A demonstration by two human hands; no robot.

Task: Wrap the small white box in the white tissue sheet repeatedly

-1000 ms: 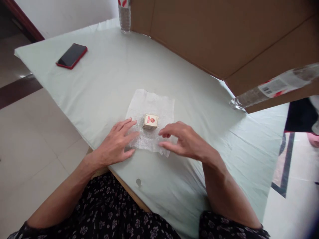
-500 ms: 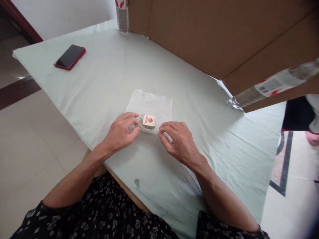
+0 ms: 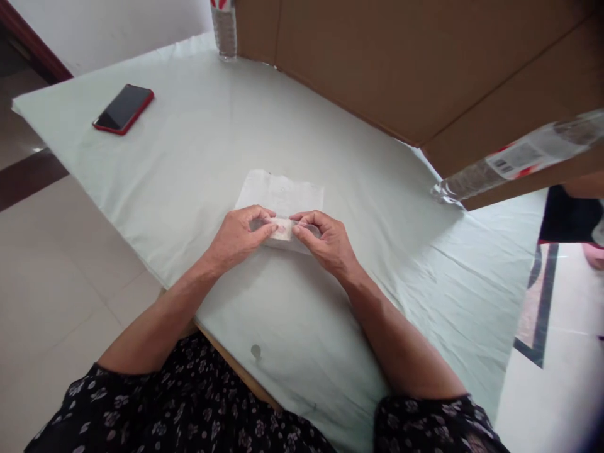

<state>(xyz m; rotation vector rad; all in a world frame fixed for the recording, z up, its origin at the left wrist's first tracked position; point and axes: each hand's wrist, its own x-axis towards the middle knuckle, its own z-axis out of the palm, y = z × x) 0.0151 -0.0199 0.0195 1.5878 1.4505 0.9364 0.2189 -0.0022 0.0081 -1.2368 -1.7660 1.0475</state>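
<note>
A thin white sheet (image 3: 283,192), paper or soft wrap, lies on the cloth-covered table with its near edge folded up over a small box (image 3: 282,230). The red print on the box shows only faintly through the layer. At the box's left side, my left hand (image 3: 240,234) pinches the folded edge between thumb and fingers. My right hand (image 3: 325,238) does the same at the right side, its thumb near the box's right corner. Both hands are closed on the sheet and close together, with the box between them.
A phone in a red case (image 3: 123,109) lies at the far left of the table (image 3: 198,145). A large cardboard panel (image 3: 358,63) stands along the back right, with a clear plastic bottle (image 3: 225,34) and another labelled bottle (image 3: 514,157) against it. Part of another person shows at the right edge.
Both hands have moved inward and the sheet's near edge has come up over the box. The box's printed top, bare before, is now covered.
</note>
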